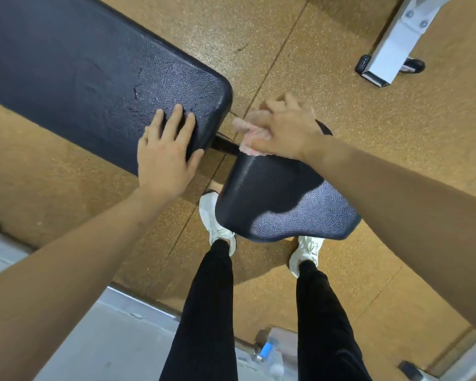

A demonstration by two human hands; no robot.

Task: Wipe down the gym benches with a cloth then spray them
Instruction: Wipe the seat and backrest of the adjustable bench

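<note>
— Holding anything, the right grip?
— Yes; its fingers curl round a bunched pink cloth, held at the far edge of the small seat pad.
— And the left grip?
— Open and flat, fingers spread, resting on the near corner of the long black pad; it holds nothing.
— Beyond them?
— A dark bar shows between the two pads; white shoes stand on the brown floor beneath; a white frame stands well apart at the upper right.
</note>
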